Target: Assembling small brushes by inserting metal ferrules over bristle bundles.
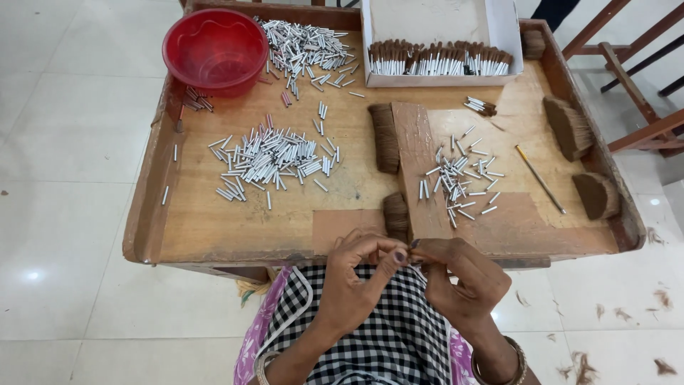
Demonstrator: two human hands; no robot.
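My left hand [360, 274] & right hand [459, 281] meet just below the worktop [235, 228] edge, both pinched on a small bit of brown fibre [412, 246] btwn fingertips; can't tell if a tube is on it. To do it well: keep the tuft tight, ends even, grip close to the tip. Loose tubes [274, 158] lie to my left, smaller lot [459, 182] right, fibre bundle [396, 216] just ahead.

a rimmed wooden worktable [214, 221] is carrying a red bowl [216, 50] at its far left corner, a white box [442, 43] at its far edge, loose silver tubes [274, 158] lying left of centre, and brown fibre bundles [570, 128] sitting along its right edge.
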